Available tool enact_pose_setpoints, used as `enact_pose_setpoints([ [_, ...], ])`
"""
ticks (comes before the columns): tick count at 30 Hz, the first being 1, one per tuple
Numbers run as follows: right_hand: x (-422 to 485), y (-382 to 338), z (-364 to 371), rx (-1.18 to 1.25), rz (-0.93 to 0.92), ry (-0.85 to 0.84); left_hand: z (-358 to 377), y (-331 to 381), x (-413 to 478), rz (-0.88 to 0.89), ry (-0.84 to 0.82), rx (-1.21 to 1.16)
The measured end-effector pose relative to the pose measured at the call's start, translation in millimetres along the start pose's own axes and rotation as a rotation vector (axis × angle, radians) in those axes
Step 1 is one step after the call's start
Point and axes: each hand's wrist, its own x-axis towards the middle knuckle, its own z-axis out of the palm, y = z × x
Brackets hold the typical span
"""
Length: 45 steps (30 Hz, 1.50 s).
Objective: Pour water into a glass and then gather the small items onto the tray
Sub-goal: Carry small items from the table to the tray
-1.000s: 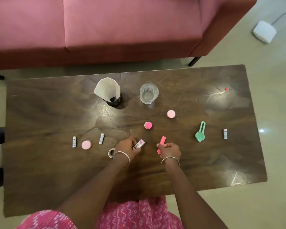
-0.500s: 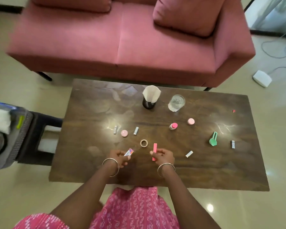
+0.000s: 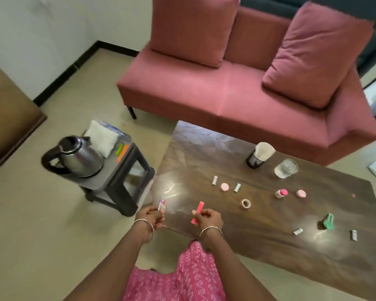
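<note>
My left hand (image 3: 152,216) grips a small printed packet (image 3: 162,205) just off the dark wooden table's (image 3: 258,242) left corner. My right hand (image 3: 208,219) holds a pink stick (image 3: 197,212) above the table's near edge. A glass (image 3: 286,168) with water stands at the far side beside a black cup holding white paper (image 3: 259,154). Scattered on the table are pink caps (image 3: 224,187), small white tubes (image 3: 237,187), a tape ring (image 3: 246,204), a pink-capped bottle (image 3: 281,193) and a green scoop (image 3: 328,221). A tray (image 3: 122,156) on the stool carries a kettle (image 3: 76,158).
A black stool (image 3: 126,187) stands left of the table, its tray also holding a white cloth (image 3: 102,137) and green and orange sticks (image 3: 121,151). A pink sofa (image 3: 237,88) lies behind the table. A wooden cabinet (image 3: 7,118) is at far left.
The view has swung left, bringing the stool, kettle and tray into sight. Both hands have kept their items and shifted left, the left hand now past the table's corner.
</note>
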Motion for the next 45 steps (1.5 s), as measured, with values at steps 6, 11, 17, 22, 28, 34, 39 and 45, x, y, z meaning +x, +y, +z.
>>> enact_pose_setpoints([
  [6,-41.7,-24.4,83.7,-0.092,-0.099,-0.157,-93.7,24.5,-4.2,0.062,0.110,-0.119],
  [11,-57.3,-45.4,142.3,-0.152,-0.116,-0.256,-148.8,39.1,5.2,0.091,0.204,-0.235],
  [17,-52.4,-71.4,199.6,-0.166,-0.059,-0.272,-193.1,58.8,30.4,0.082,0.260,-0.294],
  [22,-28.6,-100.1,251.8,-0.184,-0.010,-0.181,-216.2,88.6,67.9,0.077,0.265,-0.239],
  [28,22.9,-143.7,325.1,-0.220,0.011,-0.147,-232.7,139.9,123.3,0.013,0.250,-0.194],
  [34,68.7,-183.8,386.3,-0.322,0.055,-0.153,-241.4,177.3,167.9,-0.075,0.222,-0.159],
  [39,98.7,-211.2,421.9,-0.466,0.078,-0.074,-238.7,190.7,188.5,-0.174,0.163,-0.155],
  [45,146.5,-205.4,458.4,-0.599,-0.009,0.011,-238.8,186.8,224.3,-0.286,0.127,-0.150],
])
